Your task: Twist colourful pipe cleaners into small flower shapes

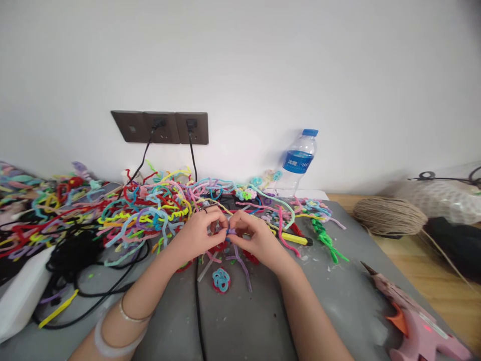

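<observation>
My left hand and my right hand meet above the middle of the grey table. Thumb and forefinger of each are pinched on a small purple-and-blue piece of fuzzy pipe cleaner. A loose purple pipe cleaner hangs down below the right fingers. On the table just under my hands lies a light blue pipe-cleaner flower with a red edge. Red pipe-cleaner pieces behind it are partly hidden by my fingers.
A tangled heap of coloured pipe cleaners spreads behind and left. At right lie a pink glue gun, a yellow cutter and a twine ball. A water bottle leans on the wall. A black cable crosses the table.
</observation>
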A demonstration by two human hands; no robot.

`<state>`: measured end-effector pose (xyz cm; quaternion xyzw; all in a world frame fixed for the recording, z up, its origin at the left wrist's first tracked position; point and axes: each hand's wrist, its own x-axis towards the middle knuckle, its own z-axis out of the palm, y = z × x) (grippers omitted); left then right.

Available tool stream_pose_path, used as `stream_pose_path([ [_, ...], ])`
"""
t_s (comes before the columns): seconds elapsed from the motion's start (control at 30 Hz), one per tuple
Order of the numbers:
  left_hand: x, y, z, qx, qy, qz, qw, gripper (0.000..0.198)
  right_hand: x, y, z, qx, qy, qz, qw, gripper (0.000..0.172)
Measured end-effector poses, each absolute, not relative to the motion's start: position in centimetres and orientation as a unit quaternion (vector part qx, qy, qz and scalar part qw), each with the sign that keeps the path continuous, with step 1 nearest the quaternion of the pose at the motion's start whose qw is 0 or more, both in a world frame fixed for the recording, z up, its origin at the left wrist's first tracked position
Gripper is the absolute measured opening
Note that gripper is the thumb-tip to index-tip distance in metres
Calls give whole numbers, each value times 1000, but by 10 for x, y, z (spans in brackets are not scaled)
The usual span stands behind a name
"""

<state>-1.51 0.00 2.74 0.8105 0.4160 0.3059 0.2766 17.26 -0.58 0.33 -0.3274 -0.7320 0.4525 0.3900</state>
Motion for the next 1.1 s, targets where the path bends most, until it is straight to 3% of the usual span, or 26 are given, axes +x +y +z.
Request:
stream_pose_path([
  [0.57, -17, -1, 28, 795, 400, 282, 359, 11, 176, -8, 5, -300, -726, 495, 371, 14],
  [0.87, -17, 2, 24, 705, 430, 314, 468, 10, 177, -2, 0, -327, -654, 520, 441, 15],
  [1.1, -19, 2, 27, 723, 414, 316, 454, 11, 175, -5, 6, -309, -698, 495, 416, 7],
])
